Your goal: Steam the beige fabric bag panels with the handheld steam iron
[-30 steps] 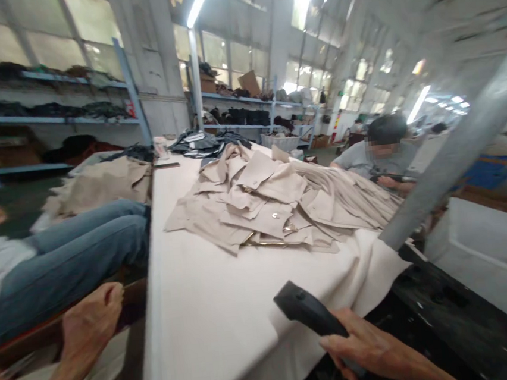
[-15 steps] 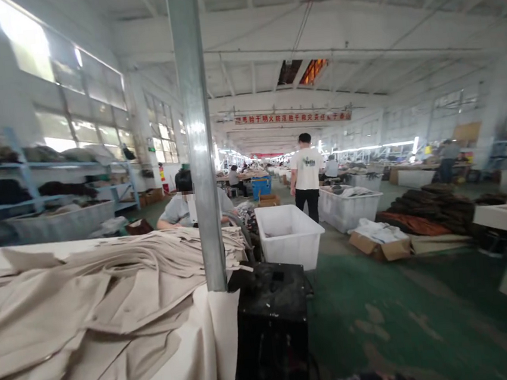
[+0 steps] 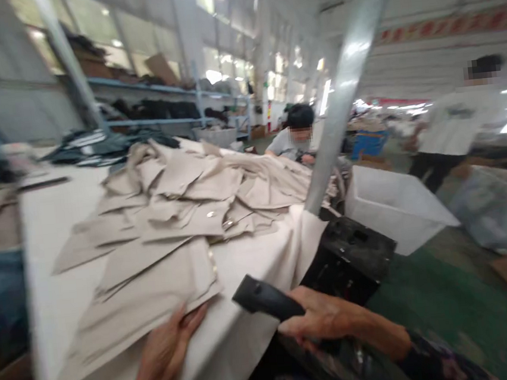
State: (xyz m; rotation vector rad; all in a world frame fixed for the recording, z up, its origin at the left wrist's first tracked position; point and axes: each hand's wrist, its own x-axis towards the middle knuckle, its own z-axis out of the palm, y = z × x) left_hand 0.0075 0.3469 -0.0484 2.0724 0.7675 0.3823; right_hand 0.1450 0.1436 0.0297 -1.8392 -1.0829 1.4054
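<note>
One long slant, nearest my left side

At the far left, a blurred patch of blue fabric (image 3: 1,292) shows beside the long white-covered table (image 3: 43,216). Flat on that table, in front of me, is a broad beige piece of cloth (image 3: 152,301). Its long axis runs on a slant, from the lower left up and away toward the right, where its edge carries small bright marks too blurred to name.

My bare left hand (image 3: 167,344) touches the near edge of this piece, close to its right end. From that hand the cloth lies ahead and mostly to the left. Some of my fingers are hidden, so I cannot tell whether they pinch the edge or only rest against it.

Beyond the piece, a rumpled heap of beige cloth (image 3: 182,191) spreads across the table.

Just beside the piece's right corner is the blunt end of a black handheld tool (image 3: 268,301). My bare right hand (image 3: 314,315) grasps its handle, and the tool points left and away from me, toward that corner. I judge this the relation that counts: my left hand is the nearer one, touching the cloth, while my right is apart from it, with the tool between.

Farther right are a scuffed black box (image 3: 353,255) and a white plastic bin (image 3: 398,206).
</note>
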